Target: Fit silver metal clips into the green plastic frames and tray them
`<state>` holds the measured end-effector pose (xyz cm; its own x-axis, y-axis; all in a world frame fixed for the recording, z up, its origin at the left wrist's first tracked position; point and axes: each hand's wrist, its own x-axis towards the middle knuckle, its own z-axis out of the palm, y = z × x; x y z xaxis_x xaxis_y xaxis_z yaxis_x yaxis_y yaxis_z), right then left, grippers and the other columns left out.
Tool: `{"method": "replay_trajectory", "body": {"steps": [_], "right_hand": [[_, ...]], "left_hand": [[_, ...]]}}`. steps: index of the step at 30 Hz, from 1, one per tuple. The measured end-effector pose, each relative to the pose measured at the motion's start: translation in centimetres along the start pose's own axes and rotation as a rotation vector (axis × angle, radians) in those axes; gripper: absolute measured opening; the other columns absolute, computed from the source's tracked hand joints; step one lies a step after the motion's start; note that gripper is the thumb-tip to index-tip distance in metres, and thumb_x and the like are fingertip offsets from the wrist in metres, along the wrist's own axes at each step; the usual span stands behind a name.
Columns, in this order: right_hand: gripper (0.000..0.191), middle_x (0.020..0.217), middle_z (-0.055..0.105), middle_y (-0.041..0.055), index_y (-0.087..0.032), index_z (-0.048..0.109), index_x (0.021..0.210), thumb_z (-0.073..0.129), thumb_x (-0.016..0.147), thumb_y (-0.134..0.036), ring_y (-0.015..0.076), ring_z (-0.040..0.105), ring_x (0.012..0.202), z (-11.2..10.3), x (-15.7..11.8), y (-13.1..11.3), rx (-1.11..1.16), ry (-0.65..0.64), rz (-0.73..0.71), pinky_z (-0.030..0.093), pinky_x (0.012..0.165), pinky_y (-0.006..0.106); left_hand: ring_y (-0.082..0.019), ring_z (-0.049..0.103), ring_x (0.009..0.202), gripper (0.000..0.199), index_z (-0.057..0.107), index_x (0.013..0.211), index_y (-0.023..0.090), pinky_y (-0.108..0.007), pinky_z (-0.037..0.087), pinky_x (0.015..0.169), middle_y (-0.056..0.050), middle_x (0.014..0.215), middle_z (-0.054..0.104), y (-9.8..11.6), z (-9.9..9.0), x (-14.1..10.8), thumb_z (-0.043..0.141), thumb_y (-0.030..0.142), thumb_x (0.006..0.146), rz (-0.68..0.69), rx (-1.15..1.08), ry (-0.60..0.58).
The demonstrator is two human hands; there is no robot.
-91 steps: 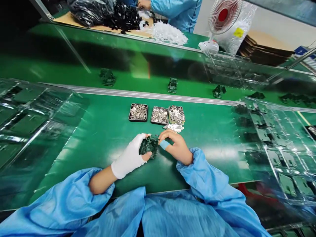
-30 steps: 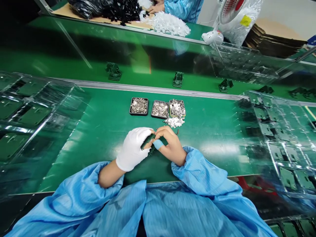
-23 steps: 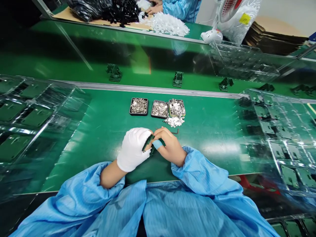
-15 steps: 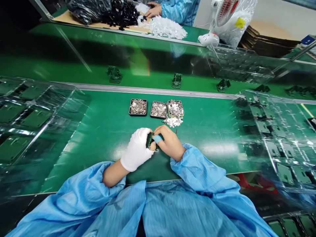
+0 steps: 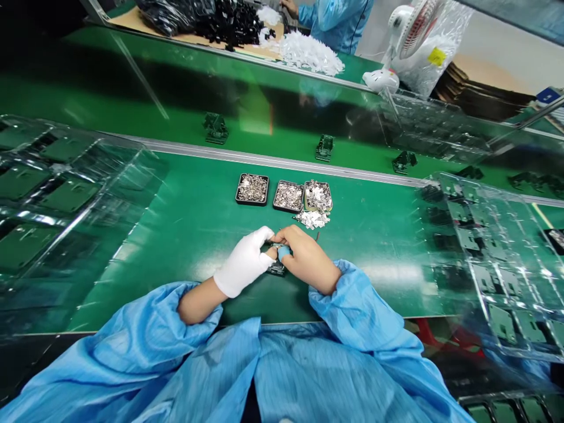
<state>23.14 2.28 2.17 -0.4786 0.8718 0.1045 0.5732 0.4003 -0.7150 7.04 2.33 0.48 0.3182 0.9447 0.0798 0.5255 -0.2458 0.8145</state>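
Note:
A small green circuit board [image 5: 277,268] lies low on the green table mat [image 5: 194,223], mostly hidden between my two hands. My left hand [image 5: 244,262], in a white glove, grips its left side. My right hand [image 5: 306,259], bare with a blue finger cot, holds its right side, fingertips meeting the left hand's above the board. Just beyond the hands stand three small trays of silver metal parts [image 5: 251,188] [image 5: 288,196] [image 5: 318,195], with a loose pile of the same parts [image 5: 312,219] in front of the right tray.
Clear plastic trays holding green boards flank me, one stack at left [image 5: 57,194] and one at right [image 5: 489,252]. Beyond a metal rail [image 5: 264,160], small board assemblies [image 5: 325,147] sit on a green belt. A white fan [image 5: 399,47] and another person's sleeve [image 5: 335,20] are at the back.
The board was lying flat in my hands, then stood on edge between them, and now lies low on the mat again. Both hands have stayed closed on it.

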Motion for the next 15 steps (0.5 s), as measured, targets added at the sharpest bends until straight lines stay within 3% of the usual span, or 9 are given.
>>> {"method": "replay_trajectory", "body": {"steps": [7,11,14,15], "right_hand": [[0.033,0.097,0.058,0.0081,-0.017,0.054,0.096,0.046,0.07,0.001,0.0206,0.056,0.092,0.7,-0.5,-0.5,-0.096,0.03,0.019,0.046,0.084,0.035],[0.022,0.096,0.066,0.0041,-0.017,0.058,0.1,0.05,0.081,-0.009,0.0167,0.061,0.086,-2.6,1.2,0.7,-0.027,-0.073,0.022,0.048,0.078,0.029],[0.02,0.1,0.067,0.0073,-0.016,0.063,0.095,0.046,0.086,-0.011,0.0202,0.06,0.096,-5.2,4.3,2.4,-0.286,0.07,0.084,0.045,0.087,0.033],[0.023,0.103,0.067,0.009,-0.015,0.064,0.097,0.046,0.085,-0.008,0.0217,0.059,0.099,-5.6,5.5,2.9,-0.397,0.059,0.094,0.043,0.09,0.036]], "left_hand": [[-0.016,0.054,0.067,0.006,0.046,0.075,0.02,-0.03,0.045,0.064,0.001,0.071,0.055,-0.3,0.4,-0.2,0.044,0.025,0.073,0.018,0.037,0.062],[-0.019,0.061,0.084,0.016,0.052,0.089,0.019,-0.034,0.049,0.079,-0.003,0.088,0.063,-0.5,-0.5,-0.1,0.048,0.03,0.078,0.022,-0.071,0.022],[-0.02,0.062,0.096,0.025,0.052,0.101,0.018,-0.036,0.049,0.089,-0.007,0.103,0.065,-0.8,-1.5,0.3,0.049,0.032,0.081,0.029,-0.197,0.058],[-0.02,0.063,0.095,0.025,0.053,0.1,0.017,-0.035,0.049,0.088,-0.007,0.102,0.065,-0.9,-1.8,0.4,0.049,0.033,0.081,0.03,-0.2,0.078]]}}
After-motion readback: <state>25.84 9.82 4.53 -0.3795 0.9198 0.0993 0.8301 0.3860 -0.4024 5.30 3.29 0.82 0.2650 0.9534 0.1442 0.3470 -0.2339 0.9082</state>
